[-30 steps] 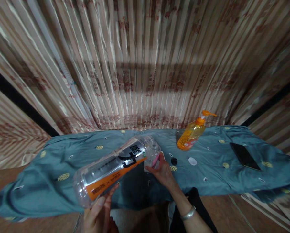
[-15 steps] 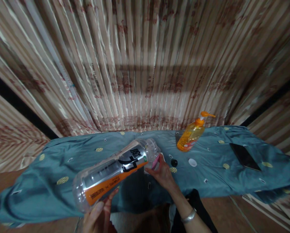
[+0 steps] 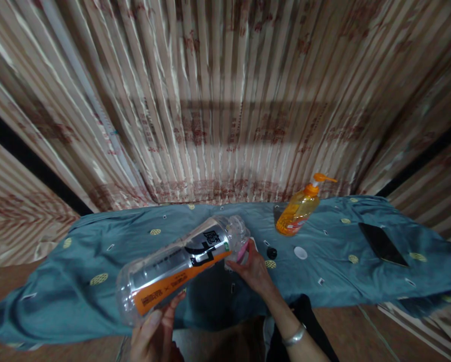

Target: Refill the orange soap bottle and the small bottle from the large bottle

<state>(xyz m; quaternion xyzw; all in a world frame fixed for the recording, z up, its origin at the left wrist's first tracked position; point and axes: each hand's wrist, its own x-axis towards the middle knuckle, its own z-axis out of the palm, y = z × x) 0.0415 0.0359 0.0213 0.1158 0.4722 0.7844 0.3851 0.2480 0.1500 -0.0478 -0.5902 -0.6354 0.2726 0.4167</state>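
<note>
A large clear bottle (image 3: 180, 266) with a silver and orange label lies tilted across the view, its neck toward the right. My left hand (image 3: 157, 327) is closed on its base from below. At the neck end, my right hand (image 3: 252, 266) is wrapped round a small clear container with a pink part (image 3: 243, 250). The bottle's mouth is over or against this container; the exact contact is hard to make out. Right of my right hand lie a small black cap (image 3: 271, 253) and a white round lid (image 3: 300, 253).
An orange pump bottle (image 3: 295, 213) stands toward the back of the teal cloth (image 3: 134, 231). A black phone-like slab (image 3: 382, 244) lies at the right. Striped curtains (image 3: 217, 100) hang behind the table, with dark poles on both sides.
The base of the large bottle has shifted slightly to the right and up, along with my left hand. My right hand keeps its hold at the neck end.
</note>
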